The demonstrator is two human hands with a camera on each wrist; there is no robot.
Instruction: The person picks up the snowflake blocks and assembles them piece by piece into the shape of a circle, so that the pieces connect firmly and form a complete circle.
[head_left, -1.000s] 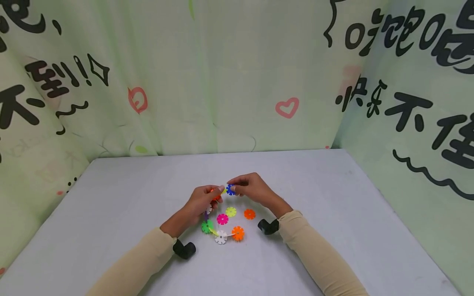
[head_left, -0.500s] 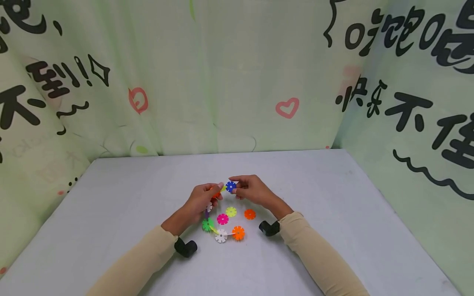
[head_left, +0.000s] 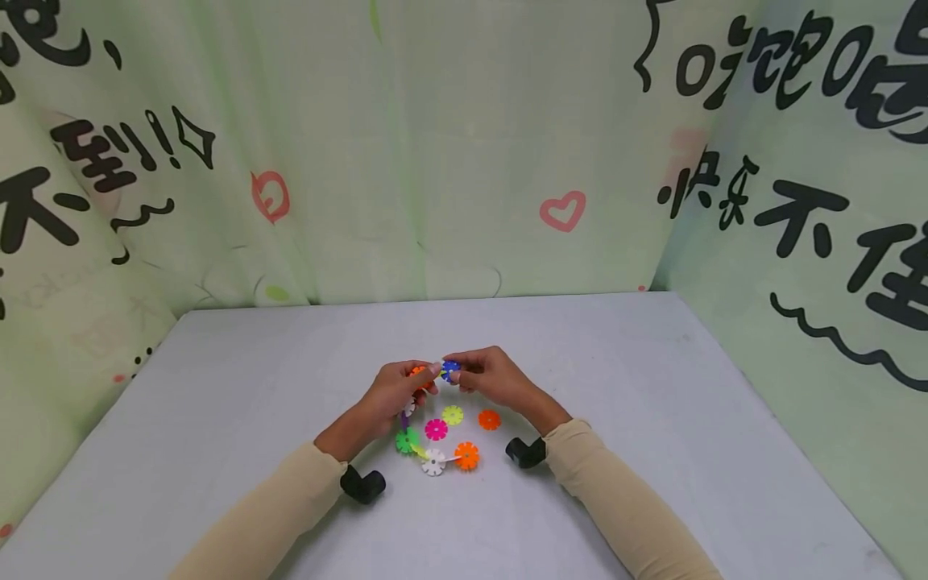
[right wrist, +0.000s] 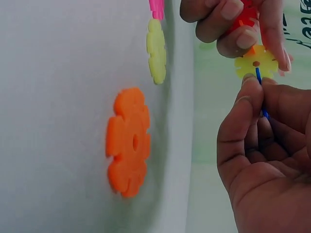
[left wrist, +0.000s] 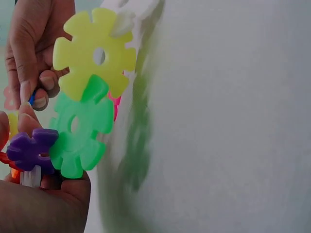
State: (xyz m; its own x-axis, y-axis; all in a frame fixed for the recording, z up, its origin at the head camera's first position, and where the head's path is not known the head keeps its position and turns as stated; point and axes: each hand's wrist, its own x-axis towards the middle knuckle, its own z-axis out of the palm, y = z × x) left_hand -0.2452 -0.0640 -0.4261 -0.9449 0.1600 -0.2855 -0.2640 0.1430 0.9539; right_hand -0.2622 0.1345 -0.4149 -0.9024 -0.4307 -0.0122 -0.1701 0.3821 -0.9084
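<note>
Being pinched between the thumb and fingertips of the right hand [head_left: 500, 374], a blue notched disc [head_left: 448, 371] is held above the white table [head_left: 616, 354], nearly edge-on as seen from the right wrist. A yellow notched disc [right wrist: 248, 62] is met by it at the rim, though how deeply the two are joined cannot be told. A red disc [right wrist: 246, 18] is grasped by the curled fingers of the left hand [head_left: 397, 388], and an orange piece [right wrist: 251, 50] is partly shown between the red and yellow ones. Below the left hand, a curved chain is formed by a translucent white piece [left wrist: 30, 176], a purple disc [left wrist: 29, 151], a green disc [left wrist: 80, 138] and a second yellow disc [left wrist: 80, 53]; on the near side, it is ended by a white disc [head_left: 433, 462] and an orange disc [head_left: 466, 457]. Inside the curve, a pink disc [head_left: 436, 429] and a loose yellow disc [head_left: 453, 415] are laid flat near each other, while a loose orange disc [head_left: 489, 420] is placed farther right. A black device [head_left: 362, 486] is worn at the left wrist, and another is worn at the right. Behind the table, a pale green curtain [head_left: 464, 161] is printed with black lettering and red hearts.
</note>
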